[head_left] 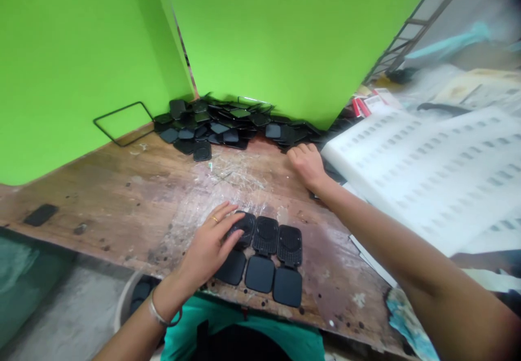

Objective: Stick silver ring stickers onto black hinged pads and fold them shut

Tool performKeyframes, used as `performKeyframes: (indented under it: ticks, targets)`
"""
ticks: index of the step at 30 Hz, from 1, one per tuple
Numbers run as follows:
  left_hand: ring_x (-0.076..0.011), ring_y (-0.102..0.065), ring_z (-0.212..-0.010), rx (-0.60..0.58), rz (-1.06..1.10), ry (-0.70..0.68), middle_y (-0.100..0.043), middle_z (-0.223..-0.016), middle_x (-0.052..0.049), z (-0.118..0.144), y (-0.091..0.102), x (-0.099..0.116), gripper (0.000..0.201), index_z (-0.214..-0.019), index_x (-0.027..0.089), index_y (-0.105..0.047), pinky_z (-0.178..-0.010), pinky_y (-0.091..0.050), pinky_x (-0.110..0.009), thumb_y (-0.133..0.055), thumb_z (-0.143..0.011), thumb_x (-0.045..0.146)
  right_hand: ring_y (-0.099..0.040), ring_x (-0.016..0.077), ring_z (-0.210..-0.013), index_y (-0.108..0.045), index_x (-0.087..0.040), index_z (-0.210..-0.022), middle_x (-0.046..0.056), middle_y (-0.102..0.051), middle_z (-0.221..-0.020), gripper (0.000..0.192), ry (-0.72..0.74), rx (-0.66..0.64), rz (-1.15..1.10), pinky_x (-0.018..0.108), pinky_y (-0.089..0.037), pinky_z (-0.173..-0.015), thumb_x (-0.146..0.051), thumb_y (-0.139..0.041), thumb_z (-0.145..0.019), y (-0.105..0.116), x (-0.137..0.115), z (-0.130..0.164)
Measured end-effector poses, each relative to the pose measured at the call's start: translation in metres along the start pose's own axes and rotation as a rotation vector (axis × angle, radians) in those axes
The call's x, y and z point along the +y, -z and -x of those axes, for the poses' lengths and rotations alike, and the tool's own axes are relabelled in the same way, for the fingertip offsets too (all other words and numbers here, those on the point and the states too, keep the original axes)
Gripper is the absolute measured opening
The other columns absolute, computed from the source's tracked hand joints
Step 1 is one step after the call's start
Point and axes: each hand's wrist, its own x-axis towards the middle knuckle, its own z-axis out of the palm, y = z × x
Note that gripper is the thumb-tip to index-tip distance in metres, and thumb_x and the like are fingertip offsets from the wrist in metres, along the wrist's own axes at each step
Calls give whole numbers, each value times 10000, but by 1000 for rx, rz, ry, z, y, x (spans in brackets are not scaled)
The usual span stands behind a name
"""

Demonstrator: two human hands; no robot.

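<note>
Three black plastic hinged cases lie unfolded side by side near the table's front edge: a left one (230, 268), a middle one (260, 274) and a right one (290, 246). Their near halves are smooth squares; the far halves show ribbed insides. Over the far half of the left case rests my left hand (211, 239), fingers stretched and thumb apart, partly covering it. My right hand (306, 164) reaches to the right end of a heap of black flat pieces (232, 125). Its fingers are curled, and whatever is in them is hidden.
Green panels (260, 35) stand behind the wooden table (134, 187). A thin black frame (118, 143) leans at the left. White perforated foam sheets (423, 171) lie at the right. One black piece (41, 215) is at the far left; a bucket (124, 298) stands below the edge.
</note>
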Motion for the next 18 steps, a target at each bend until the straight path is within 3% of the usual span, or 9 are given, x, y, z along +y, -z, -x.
performKeyframes:
  ticks: [5,7,12,16,18]
  targets:
    - [-252,-546,-1295,65,92,132,-641,-1313,-112,-6,7,-8,334,-1237,196,-637,-1108,-438,-463,-545,-953,345,-485,230,-820,-642,-180,-783,97,-669,-827,329,208,329,-152,343,-347,-754,-129,-380,-976,35,-20,15]
    - [-252,-561,-1278,68,108,171,-650,-1302,-108,-6,6,-9,343,-1234,195,-640,-1107,-438,-458,-554,-942,353,-490,231,-818,-640,-182,-769,99,-661,-814,309,181,347,-279,335,-377,-752,-109,-398,-946,39,-25,20]
    - [-250,-535,-1306,25,97,168,-643,-1317,-104,-3,-1,-4,339,-1231,197,-645,-1119,-424,-450,-538,-947,348,-588,234,-922,-682,-151,-899,119,-696,-960,236,-181,-5,-644,319,-429,-810,-77,-470,-824,34,-24,35]
    - [-256,-533,-1304,-3,71,146,-641,-1316,-107,2,-8,-7,320,-1215,205,-652,-1109,-434,-472,-531,-951,341,-588,172,-640,-677,-170,-737,39,-683,-698,158,-200,-201,-721,269,-399,-626,-175,-544,-823,36,-32,57]
    - [-269,-525,-1309,-6,35,132,-640,-1313,-115,4,-12,-10,309,-1195,199,-660,-1105,-435,-495,-535,-948,335,-551,150,-565,-633,-185,-629,9,-637,-596,226,-172,-285,-759,256,-356,-563,-276,-596,-833,39,-45,69]
